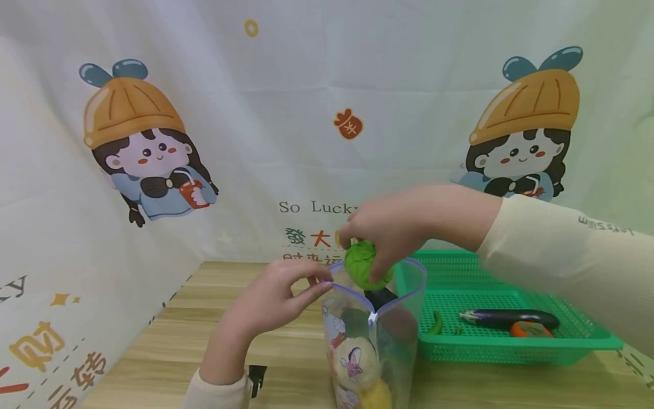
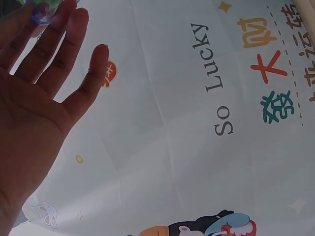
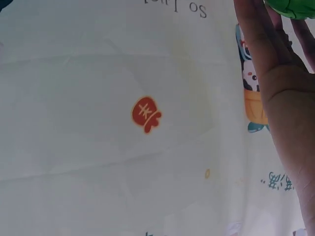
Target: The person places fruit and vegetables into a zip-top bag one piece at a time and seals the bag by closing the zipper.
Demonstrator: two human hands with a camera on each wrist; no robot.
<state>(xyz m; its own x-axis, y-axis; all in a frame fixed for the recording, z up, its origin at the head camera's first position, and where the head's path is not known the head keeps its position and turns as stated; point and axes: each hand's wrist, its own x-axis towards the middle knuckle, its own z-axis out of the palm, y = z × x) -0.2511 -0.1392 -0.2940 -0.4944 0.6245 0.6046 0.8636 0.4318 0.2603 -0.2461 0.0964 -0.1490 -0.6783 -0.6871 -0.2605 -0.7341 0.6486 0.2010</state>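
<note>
In the head view a clear zip bag (image 1: 403, 352) with a purple rim stands on the wooden table, its mouth spread. Through its wall show a pale round item (image 1: 356, 360), a yellow item (image 1: 376, 395) and dark shapes. My left hand (image 1: 276, 295) pinches the left side of the rim between thumb and fingers. Over the mouth, my right hand (image 1: 390, 224) grips a green cabbage-like ball (image 1: 361, 264) from above. The right wrist view catches only the ball's lower edge (image 3: 293, 7) by the fingers.
A green plastic basket (image 1: 511, 343) is right of the bag. In it lie an eggplant (image 1: 511, 318), an orange-red persimmon-like fruit (image 1: 531, 329) and a green pepper (image 1: 436, 324). A black object (image 1: 257, 378) shows beside my left wrist. A printed cloth (image 1: 281, 130) hangs behind the table.
</note>
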